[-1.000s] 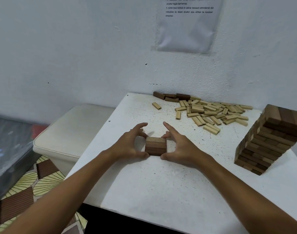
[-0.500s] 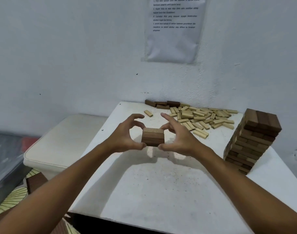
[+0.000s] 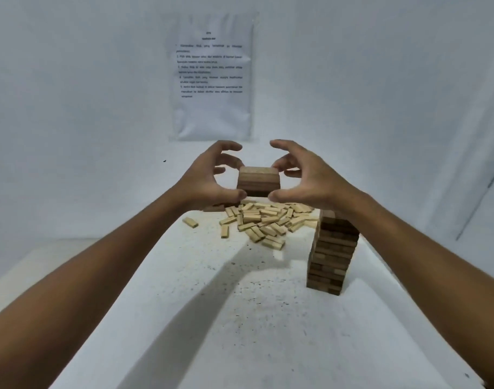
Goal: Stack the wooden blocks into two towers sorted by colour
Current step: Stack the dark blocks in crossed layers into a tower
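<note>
Whereas half a second earlier it was carried low over the near table, the small bundle of dark brown wooden blocks (image 3: 258,181) is now held higher, level with the foot of the printed paper notice (image 3: 210,77) on the white wall. It is pinched between both hands: the left hand (image 3: 205,178) presses its left side, thumb under the lower corner, and the right hand (image 3: 310,178) presses its right side likewise, fingers curled round the far edges. The upper fingers of each hand are spread clear of the wood. Well below, on the speckled white table (image 3: 240,318), the tall tower of dark brown wooden blocks (image 3: 332,256) stands to the right, its top partly hidden by the right forearm. The scattered heap of pale wooden blocks (image 3: 265,220) is unchanged behind it.
</note>
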Action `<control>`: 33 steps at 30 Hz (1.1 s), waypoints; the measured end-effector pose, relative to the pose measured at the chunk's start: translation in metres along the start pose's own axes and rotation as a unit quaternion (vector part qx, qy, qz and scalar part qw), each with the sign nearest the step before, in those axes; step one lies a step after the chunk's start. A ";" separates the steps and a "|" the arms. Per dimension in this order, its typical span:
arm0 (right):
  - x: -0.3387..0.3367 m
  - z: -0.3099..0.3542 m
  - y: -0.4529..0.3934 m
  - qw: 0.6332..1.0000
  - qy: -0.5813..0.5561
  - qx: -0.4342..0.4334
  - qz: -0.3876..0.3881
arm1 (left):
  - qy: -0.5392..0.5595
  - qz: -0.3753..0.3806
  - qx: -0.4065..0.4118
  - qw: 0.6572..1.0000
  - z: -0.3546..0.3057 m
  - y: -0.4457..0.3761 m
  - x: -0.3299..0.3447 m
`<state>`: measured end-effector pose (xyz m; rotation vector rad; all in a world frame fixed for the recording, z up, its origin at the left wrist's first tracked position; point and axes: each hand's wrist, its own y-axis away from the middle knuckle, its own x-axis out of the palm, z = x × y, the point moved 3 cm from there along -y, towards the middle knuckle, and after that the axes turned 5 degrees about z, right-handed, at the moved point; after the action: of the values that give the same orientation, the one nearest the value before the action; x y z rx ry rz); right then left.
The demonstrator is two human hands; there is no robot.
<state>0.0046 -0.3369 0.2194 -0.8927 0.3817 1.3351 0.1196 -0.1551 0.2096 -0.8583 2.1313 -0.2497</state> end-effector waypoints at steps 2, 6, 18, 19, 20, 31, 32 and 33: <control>-0.020 -0.009 0.010 1.000 0.006 0.016 -0.012 | 0.011 0.015 0.014 1.000 -0.010 -0.017 0.016; -0.049 -0.030 0.032 0.998 0.020 0.060 -0.027 | 0.041 0.052 0.023 0.998 -0.022 -0.045 0.052; -0.082 -0.086 0.080 0.987 0.008 0.154 -0.036 | 0.079 0.140 -0.006 0.987 -0.026 -0.085 0.131; -0.082 -0.090 0.081 0.987 0.005 0.157 -0.035 | 0.078 0.142 -0.010 0.987 -0.025 -0.086 0.134; -0.081 -0.092 0.082 0.987 0.002 0.160 -0.034 | 0.077 0.145 -0.013 0.986 -0.024 -0.087 0.136; -0.073 -0.108 0.079 0.984 -0.010 0.176 -0.023 | 0.077 0.162 -0.041 0.983 -0.011 -0.087 0.144; -0.072 -0.108 0.079 0.984 -0.011 0.176 -0.023 | 0.077 0.163 -0.042 0.983 -0.010 -0.087 0.144; -0.072 -0.108 0.079 0.984 -0.013 0.176 -0.022 | 0.076 0.164 -0.043 0.983 -0.009 -0.087 0.145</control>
<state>-0.0604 -0.4671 0.1754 -0.5845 0.5547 1.1895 0.0912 -0.3155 0.1653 -0.5367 2.4019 -0.0543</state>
